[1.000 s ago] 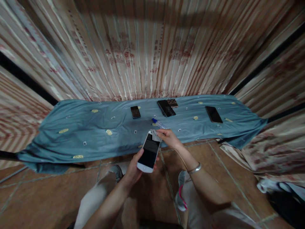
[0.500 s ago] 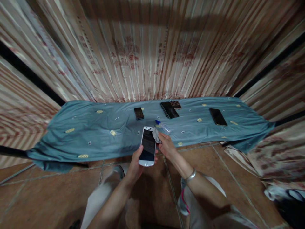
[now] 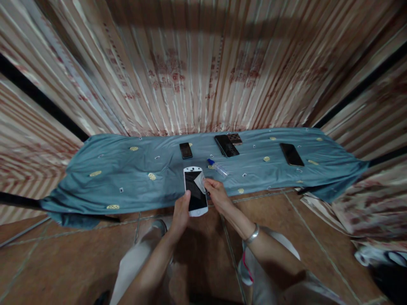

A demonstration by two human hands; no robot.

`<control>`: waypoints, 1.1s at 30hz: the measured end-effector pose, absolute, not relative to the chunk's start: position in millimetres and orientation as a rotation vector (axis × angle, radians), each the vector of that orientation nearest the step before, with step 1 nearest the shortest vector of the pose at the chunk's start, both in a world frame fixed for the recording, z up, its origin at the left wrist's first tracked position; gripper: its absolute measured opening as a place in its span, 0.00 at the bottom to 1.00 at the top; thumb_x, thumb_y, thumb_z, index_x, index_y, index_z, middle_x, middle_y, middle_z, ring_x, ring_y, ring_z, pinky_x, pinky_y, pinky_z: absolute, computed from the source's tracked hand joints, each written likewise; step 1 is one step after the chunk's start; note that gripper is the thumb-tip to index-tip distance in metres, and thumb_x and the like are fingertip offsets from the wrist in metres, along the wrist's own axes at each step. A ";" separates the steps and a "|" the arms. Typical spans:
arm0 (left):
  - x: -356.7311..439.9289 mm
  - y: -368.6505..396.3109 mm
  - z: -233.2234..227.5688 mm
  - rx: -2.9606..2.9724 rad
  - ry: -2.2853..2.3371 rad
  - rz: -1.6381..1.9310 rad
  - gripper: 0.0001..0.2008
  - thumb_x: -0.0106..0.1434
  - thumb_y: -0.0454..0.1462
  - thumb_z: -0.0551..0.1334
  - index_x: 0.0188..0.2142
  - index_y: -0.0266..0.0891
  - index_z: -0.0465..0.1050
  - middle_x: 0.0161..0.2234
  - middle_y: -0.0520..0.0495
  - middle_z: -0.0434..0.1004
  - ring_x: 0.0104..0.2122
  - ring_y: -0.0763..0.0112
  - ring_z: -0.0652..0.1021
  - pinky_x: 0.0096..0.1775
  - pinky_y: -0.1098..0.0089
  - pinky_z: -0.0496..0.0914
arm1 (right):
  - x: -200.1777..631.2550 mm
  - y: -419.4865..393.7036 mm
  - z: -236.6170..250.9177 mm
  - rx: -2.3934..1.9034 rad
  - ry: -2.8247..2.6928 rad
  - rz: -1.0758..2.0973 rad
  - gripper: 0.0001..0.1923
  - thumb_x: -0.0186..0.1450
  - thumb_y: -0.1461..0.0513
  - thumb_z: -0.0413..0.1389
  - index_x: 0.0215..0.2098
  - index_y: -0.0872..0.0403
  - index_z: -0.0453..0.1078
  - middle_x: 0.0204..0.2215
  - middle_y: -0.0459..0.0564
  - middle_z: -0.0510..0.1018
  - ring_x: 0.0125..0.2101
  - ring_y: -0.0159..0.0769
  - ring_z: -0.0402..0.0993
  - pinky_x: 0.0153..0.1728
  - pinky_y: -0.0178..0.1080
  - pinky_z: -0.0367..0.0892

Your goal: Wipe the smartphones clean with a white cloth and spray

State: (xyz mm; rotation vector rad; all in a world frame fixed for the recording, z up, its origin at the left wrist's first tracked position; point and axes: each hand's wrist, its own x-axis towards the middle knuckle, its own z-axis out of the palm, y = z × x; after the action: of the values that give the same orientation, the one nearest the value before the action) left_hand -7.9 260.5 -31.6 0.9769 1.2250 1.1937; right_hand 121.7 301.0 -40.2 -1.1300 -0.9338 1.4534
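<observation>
White phone (image 3: 195, 195) in left hand (image 3: 181, 210); bottle (image 3: 220, 168) contents indistinct.

A white-framed phone (image 3: 193, 197) with a dark screen is held face up, its far end angled slightly left. A small, pale grey cloth (image 3: 200, 183), pinched to one side, overlaps the screen's upper right.
</observation>
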 end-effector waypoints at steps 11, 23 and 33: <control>-19.3 266.6 -33.3 1.508 1.390 1.257 0.23 0.65 0.53 0.51 0.18 0.44 0.57 0.17 0.54 0.58 0.20 0.71 0.62 0.25 0.66 0.58 | 120.6 293.2 -42.0 -1.151 -1.046 1.391 0.23 0.55 0.43 0.59 0.21 0.53 0.68 0.19 0.42 0.67 0.23 0.30 0.59 0.26 0.34 0.55; -16.0 273.1 -43.3 1.638 1.364 1.360 0.26 0.69 0.52 0.46 0.36 0.36 0.74 0.37 0.42 0.69 0.39 0.62 0.73 0.43 0.61 0.69 | 120.8 290.4 -39.1 -1.167 -1.108 1.320 0.21 0.57 0.44 0.57 0.23 0.53 0.69 0.20 0.42 0.66 0.24 0.31 0.60 0.26 0.34 0.57; -6.9 276.0 -49.7 1.537 1.300 1.437 0.28 0.69 0.52 0.46 0.59 0.37 0.64 0.58 0.37 0.69 0.60 0.59 0.67 0.62 0.57 0.56 | 122.5 283.8 -37.2 -1.155 -1.046 1.398 0.22 0.56 0.43 0.58 0.24 0.52 0.69 0.21 0.44 0.69 0.26 0.34 0.64 0.29 0.36 0.60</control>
State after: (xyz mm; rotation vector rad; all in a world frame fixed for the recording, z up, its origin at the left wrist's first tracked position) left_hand -6.9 276.0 -49.7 1.5373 1.3001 1.4370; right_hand 122.5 283.8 -37.2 -1.1554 -1.0461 1.3977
